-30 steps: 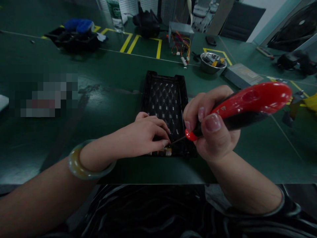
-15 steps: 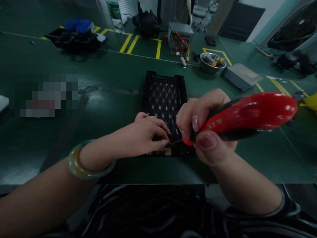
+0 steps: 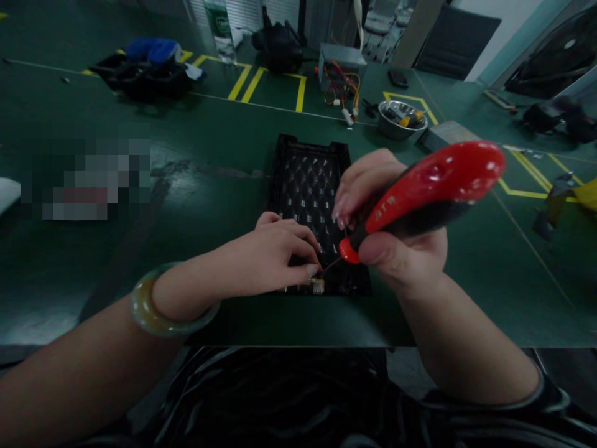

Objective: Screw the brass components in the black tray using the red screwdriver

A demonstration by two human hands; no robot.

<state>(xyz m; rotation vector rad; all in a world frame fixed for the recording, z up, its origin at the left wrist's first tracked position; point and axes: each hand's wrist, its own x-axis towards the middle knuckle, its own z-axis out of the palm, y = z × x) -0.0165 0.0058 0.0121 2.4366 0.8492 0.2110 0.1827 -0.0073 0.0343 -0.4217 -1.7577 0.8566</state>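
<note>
Left fingers (image 3: 305,234) bent, right fingers (image 3: 357,183) curled

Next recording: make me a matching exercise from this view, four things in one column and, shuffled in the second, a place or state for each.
1. Red-and-black-handled screwdriver
2. Black rectangular plastic casing
3. Round shiny metal bowl
4. Glossy green-and-amber bangle

A. Around the wrist of the left hand
B. Beyond both hands, holding mixed items
C. Gripped in the right hand
D. Partly beneath the left hand

Pairs: 1-C; 2-D; 3-B; 4-A
</note>
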